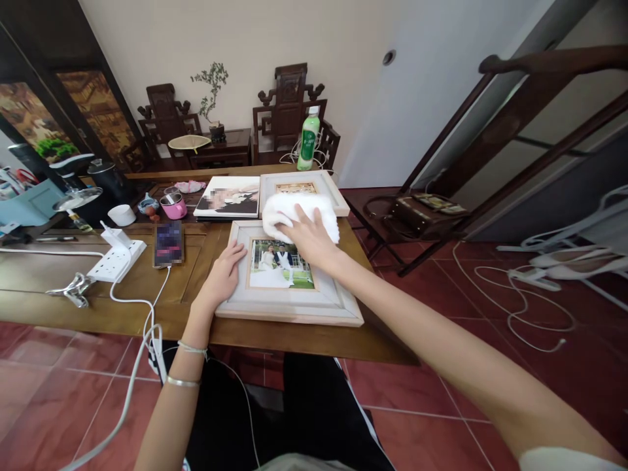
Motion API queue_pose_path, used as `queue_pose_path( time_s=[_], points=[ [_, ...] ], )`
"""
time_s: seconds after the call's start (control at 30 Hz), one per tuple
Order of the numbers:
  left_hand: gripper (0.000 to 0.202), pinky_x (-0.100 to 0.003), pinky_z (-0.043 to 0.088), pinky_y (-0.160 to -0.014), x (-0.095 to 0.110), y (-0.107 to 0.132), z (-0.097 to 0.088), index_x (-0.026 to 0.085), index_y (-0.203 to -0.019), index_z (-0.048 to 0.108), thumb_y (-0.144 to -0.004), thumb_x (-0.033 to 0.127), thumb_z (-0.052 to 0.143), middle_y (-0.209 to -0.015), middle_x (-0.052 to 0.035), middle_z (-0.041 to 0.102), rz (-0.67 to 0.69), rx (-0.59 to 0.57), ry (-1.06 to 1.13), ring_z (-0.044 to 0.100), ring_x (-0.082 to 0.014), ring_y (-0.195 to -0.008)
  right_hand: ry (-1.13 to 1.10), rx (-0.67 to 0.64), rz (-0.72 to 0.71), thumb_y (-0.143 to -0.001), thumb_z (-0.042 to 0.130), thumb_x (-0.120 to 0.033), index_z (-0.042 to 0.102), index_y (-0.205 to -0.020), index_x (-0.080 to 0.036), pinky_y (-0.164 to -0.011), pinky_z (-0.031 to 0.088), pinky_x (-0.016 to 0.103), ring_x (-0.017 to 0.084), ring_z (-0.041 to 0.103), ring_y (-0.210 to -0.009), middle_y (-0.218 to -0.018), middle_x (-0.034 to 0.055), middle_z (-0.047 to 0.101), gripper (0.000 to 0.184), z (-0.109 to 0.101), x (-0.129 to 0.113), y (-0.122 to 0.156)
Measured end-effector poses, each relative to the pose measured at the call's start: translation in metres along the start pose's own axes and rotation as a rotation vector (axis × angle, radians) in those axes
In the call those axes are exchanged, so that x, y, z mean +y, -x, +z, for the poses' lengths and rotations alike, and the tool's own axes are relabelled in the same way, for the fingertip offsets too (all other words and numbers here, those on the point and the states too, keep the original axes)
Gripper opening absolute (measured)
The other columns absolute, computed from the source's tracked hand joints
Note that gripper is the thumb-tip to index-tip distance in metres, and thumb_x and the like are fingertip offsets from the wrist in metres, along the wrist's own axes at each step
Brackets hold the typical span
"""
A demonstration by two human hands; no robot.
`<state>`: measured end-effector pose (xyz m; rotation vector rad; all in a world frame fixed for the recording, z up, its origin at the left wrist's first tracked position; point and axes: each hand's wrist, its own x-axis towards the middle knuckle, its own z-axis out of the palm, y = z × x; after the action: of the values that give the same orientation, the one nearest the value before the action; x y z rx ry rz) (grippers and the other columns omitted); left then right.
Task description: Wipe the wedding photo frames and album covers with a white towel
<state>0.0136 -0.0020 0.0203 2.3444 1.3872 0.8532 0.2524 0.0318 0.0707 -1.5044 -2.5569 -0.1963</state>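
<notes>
A white picture frame (289,310) with a photo of two seated people lies flat near the front edge of the wooden table. My left hand (224,275) holds its left side, fingers curled over the rim. Bunched under my right hand (314,239) is a fluffy white cloth (326,208), pressed against the frame's upper edge with the fingers gripping it. The cloth covers part of that edge and overlaps a second white picture frame (338,190) lying behind. Left of the second frame, a photo panel (230,197) lies flat.
On the table (196,314) stand a green bottle (308,140), a pink cup (174,206) and a white bowl (122,215). A phone (168,244) and a power strip (116,260) with white cables lie at left. A dark wooden chair (441,209) stands right.
</notes>
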Motion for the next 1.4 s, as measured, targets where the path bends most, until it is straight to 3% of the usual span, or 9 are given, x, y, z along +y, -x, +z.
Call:
queue_pose_path(
  time_s=[0.17,0.43,0.53,0.67,0.77,0.93,1.07,1.23,1.4],
  points=[
    [0.044,-0.046,0.029,-0.115,0.000,0.000,0.001,0.011,-0.126,0.058,-0.088,0.011,0.035,-0.137,-0.0136,0.053,0.000,0.020,0.002,0.036,-0.0239,-0.137,0.043,-0.126,-0.106,-0.076,0.038,0.010,0.051,-0.133,-0.027,-0.100,0.023,0.074,0.044,0.016,-0.139,-0.154,0.0055,0.029,0.069,0.002,-0.021,-0.004],
    [0.044,-0.045,0.029,-0.115,0.000,0.000,0.003,0.010,-0.125,0.058,-0.088,0.010,0.034,-0.135,-0.0133,0.056,0.011,0.039,0.010,0.037,-0.0238,-0.137,-0.096,-0.482,-0.201,-0.067,0.049,0.008,0.056,-0.129,-0.023,-0.100,0.032,0.068,0.046,0.026,-0.135,-0.151,0.0051,0.034,0.070,-0.052,-0.081,0.081],
    [0.044,-0.045,0.030,-0.115,0.001,0.000,0.003,0.010,-0.124,0.059,-0.088,0.010,0.033,-0.133,-0.0136,0.057,0.019,0.041,0.011,0.037,-0.0238,-0.137,-0.207,-0.483,-0.274,-0.068,0.045,0.006,0.061,-0.124,-0.023,-0.101,0.038,0.061,0.042,0.033,-0.133,-0.148,0.0026,0.041,0.065,-0.066,-0.088,0.098],
    [0.043,-0.045,0.030,-0.114,0.001,-0.001,0.002,0.009,-0.123,0.059,-0.091,0.014,0.032,-0.133,-0.0140,0.057,0.014,0.032,0.015,0.037,-0.0238,-0.137,-0.229,-0.413,-0.248,-0.068,0.042,0.007,0.053,-0.133,-0.025,-0.106,0.029,0.063,0.040,0.025,-0.138,-0.151,0.0024,0.035,0.074,-0.050,-0.084,0.091],
    [0.042,-0.046,0.030,-0.114,0.003,0.000,0.001,0.012,-0.126,0.057,-0.093,0.018,0.032,-0.135,-0.0124,0.056,0.017,0.030,0.037,0.037,-0.0236,-0.137,-0.168,-0.355,-0.181,-0.070,0.042,0.008,0.050,-0.135,-0.025,-0.108,0.021,0.065,0.040,0.015,-0.141,-0.154,0.0042,0.028,0.074,-0.025,-0.069,0.066],
    [0.046,-0.041,0.026,-0.115,0.006,0.001,-0.002,0.013,-0.137,0.045,-0.097,0.032,0.031,-0.144,-0.0129,0.045,0.034,0.085,0.080,0.038,-0.0218,-0.137,-0.024,-0.146,-0.025,-0.076,0.044,0.005,0.045,-0.139,-0.022,-0.103,0.023,0.071,0.044,0.010,-0.140,-0.157,0.0073,0.021,0.068,0.002,-0.041,0.003],
    [0.057,-0.040,0.021,-0.117,0.010,0.002,-0.003,0.016,-0.148,0.023,-0.098,0.043,0.028,-0.153,-0.0122,0.030,-0.003,0.132,0.149,0.029,-0.0208,-0.141,-0.027,-0.176,-0.069,-0.079,0.043,0.002,0.051,-0.134,-0.025,-0.099,0.019,0.077,0.046,0.007,-0.140,-0.156,0.0043,0.022,0.062,0.004,-0.053,-0.022],
    [0.066,-0.040,0.019,-0.117,0.014,0.003,-0.004,0.017,-0.151,0.004,-0.097,0.051,0.020,-0.156,-0.0123,0.021,-0.045,0.121,0.252,0.024,-0.0209,-0.143,-0.088,-0.298,-0.192,-0.079,0.044,-0.001,0.059,-0.128,-0.024,-0.098,0.023,0.077,0.048,0.013,-0.138,-0.154,0.0068,0.027,0.055,-0.016,-0.092,0.013],
    [0.057,-0.041,0.020,-0.117,0.009,0.003,-0.003,0.013,-0.146,0.029,-0.098,0.042,0.024,-0.152,-0.0134,0.033,-0.061,0.070,0.145,0.028,-0.0220,-0.141,-0.192,-0.415,-0.301,-0.073,0.042,0.006,0.059,-0.127,-0.023,-0.105,0.024,0.069,0.042,0.014,-0.140,-0.153,0.0039,0.030,0.064,-0.041,-0.089,0.065]
  ],
)
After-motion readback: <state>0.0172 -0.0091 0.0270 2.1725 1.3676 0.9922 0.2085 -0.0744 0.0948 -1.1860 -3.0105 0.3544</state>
